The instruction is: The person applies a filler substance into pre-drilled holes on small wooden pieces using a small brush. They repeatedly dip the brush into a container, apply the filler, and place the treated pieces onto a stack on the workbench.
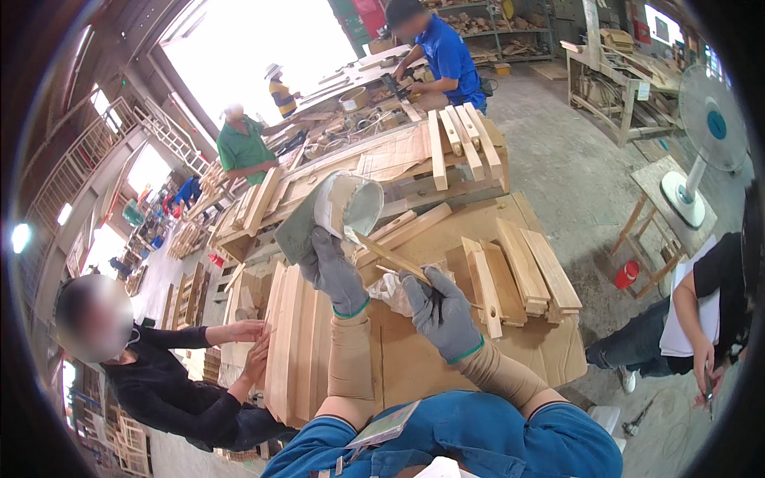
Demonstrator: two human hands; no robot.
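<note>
My left hand (333, 272), in a grey work glove, grips an open whitish tub (325, 209) from below. The tub is tilted, and pale beige residue coats part of its inside. A flat grey-green piece (296, 229) sits against the tub's left side; whether it belongs to the tub I cannot tell. My right hand (444, 315), also gloved, is closed round a thin wooden stick (390, 253). The stick's far tip is close to the tub's rim. Beneath my hands lies a crumpled whitish plastic bag (390, 293), partly hidden by my right hand.
Wood pieces (522, 267) rest on the cardboard-covered table (414, 374) at right; longer boards (291, 342) lie at left. A person in black (175, 382) touches those boards. Another person (701, 319) stands at right, near a fan (689, 191). People work at a bench (390, 155) ahead.
</note>
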